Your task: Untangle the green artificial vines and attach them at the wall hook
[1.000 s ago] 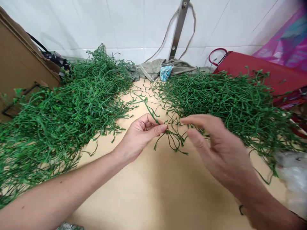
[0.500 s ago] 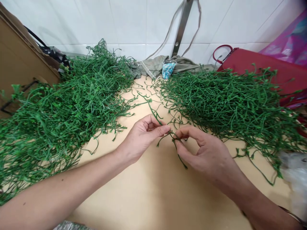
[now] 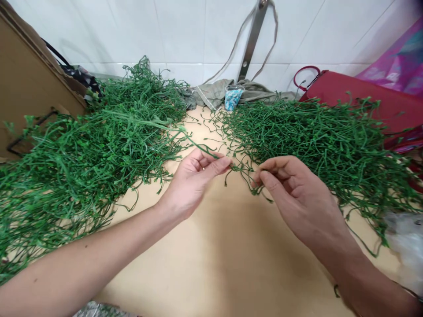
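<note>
My left hand (image 3: 200, 174) pinches a thin green plastic-looking stem (image 3: 201, 146) between thumb and fingers. From that pinch the stem runs up and left over the left heap, blurred at its far part. Its short branched end pokes out to the right, towards my right hand (image 3: 291, 189). There the thumb and forefinger are closed in a pinch at the branched end; the tips partly hide what they grip. A big heap of green stems (image 3: 109, 136) lies beyond my left arm, and another heap of stems (image 3: 307, 136) lies beyond my right hand.
Both heaps rest on a pale tabletop (image 3: 198, 264). At the back stands a cup with a blue-white pattern (image 3: 233, 97), by a grey cloth (image 3: 214, 92). A cardboard box (image 3: 36, 70) is on the left; a red bag (image 3: 357, 97) and clear plastic (image 3: 406, 237) are on the right.
My right hand has moved to the right and slightly up, away from my left hand. The stem's long part has swung left and lower over the left heap.
</note>
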Demonstrator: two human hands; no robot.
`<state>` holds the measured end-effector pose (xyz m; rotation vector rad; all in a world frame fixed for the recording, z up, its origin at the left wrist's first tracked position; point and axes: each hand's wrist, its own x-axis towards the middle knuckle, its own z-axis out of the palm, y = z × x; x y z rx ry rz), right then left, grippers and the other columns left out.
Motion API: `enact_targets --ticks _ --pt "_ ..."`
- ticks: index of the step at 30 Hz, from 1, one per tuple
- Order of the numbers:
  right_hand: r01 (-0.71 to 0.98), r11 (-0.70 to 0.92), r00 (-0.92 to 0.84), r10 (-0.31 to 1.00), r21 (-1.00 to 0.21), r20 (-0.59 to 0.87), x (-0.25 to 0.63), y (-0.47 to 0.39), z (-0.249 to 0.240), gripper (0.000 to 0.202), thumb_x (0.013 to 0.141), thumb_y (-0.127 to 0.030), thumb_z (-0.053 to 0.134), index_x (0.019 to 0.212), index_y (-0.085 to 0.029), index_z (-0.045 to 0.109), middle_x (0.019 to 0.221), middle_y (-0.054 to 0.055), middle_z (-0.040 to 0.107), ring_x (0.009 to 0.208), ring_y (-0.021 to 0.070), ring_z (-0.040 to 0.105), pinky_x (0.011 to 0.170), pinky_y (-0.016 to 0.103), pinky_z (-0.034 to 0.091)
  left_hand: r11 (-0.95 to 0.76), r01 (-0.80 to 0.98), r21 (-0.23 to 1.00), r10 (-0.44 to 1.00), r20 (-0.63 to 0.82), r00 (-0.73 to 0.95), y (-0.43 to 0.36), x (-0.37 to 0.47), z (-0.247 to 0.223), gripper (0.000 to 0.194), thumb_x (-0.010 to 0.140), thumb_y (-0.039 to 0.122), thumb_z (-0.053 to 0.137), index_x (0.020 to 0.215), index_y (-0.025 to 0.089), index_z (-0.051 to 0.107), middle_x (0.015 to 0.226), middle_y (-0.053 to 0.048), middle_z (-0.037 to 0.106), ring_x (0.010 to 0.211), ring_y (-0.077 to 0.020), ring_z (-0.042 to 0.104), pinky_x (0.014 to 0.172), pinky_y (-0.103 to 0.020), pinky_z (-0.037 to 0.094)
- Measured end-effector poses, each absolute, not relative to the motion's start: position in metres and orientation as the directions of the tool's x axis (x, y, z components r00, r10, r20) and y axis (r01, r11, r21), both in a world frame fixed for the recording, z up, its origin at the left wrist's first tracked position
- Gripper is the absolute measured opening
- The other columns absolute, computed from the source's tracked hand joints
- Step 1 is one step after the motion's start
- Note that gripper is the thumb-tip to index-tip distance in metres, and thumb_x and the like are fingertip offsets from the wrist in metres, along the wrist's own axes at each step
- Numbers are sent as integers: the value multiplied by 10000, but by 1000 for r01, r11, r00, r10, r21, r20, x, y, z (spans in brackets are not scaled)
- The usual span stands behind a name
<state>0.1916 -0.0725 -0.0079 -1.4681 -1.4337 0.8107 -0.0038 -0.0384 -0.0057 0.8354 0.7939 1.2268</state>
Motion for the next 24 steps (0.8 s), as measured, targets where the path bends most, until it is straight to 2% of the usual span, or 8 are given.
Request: enact_targets --ticks 2,5,10,14,17,20,22,24 --pt "416 120 130 973 -901 190 189 -75 -6 111 942 -333 544 996 -237 560 742 -5 607 685 142 575 611 261 468 159 -435 886 977 -79 196 -39 -2 -11 236 714 248 878 784 162 669 789 20 728 784 -90 669 811 -238 509" --pt "456 105 122 976 -884 179 190 -77 -4 146 972 -365 519 1005 -235 577 711 -19 513 621 133 478 539 263 401 155 -385 910 970 -67 234 -39 -2 -14 240 714 261 883 791 167 676 773 25 714 756 -85 646 751 -225 485" --pt "521 181 -66 983 -834 172 187 -77 -3 253 954 -406 550 1100 -227 652 753 -4 497 648 145 485 566 289 414 163 -381 910 943 -29 332 -41 -3 -14 224 746 275 866 827 174 683 790 24 719 744 -87 641 733 -226 480" --pt "599 311 -191 950 -738 246 177 -79 -8 141 928 -343 581 906 -225 655 863 39 535 713 156 521 580 294 421 172 -393 903 944 -37 329 -44 0 -16 252 728 274 876 795 165 658 805 24 726 745 -84 643 731 -224 478" --pt "605 388 -252 922 -695 294 171 -83 -14 216 989 -244 469 790 -220 548 840 38 548 748 158 533 639 290 441 189 -389 902 958 -82 275 -42 1 -19 298 683 270 900 752 159 632 784 27 717 754 -85 645 764 -228 481" --pt "665 505 -382 863 -550 330 169 -91 -21 294 1022 -171 394 755 -215 507 761 24 530 738 166 504 679 307 414 192 -431 881 978 -137 156 -30 -4 -21 322 659 249 908 744 164 610 751 38 702 724 -75 636 779 -229 483" --pt "703 540 -451 841 -462 297 170 -96 -26 318 1013 -134 400 718 -210 490 732 20 523 707 167 481 654 313 384 150 -482 863 988 -152 36 -19 -9 -22 344 650 234 908 726 166 579 705 50 678 679 -63 615 753 -217 480" --pt "715 519 -433 855 -468 286 172 -97 -27 304 1008 -133 407 727 -209 496 742 21 542 706 164 496 651 308 391 96 -497 862 989 -141 -53 -12 -13 -23 386 624 223 919 695 162 545 661 58 656 644 -52 593 717 -199 469"
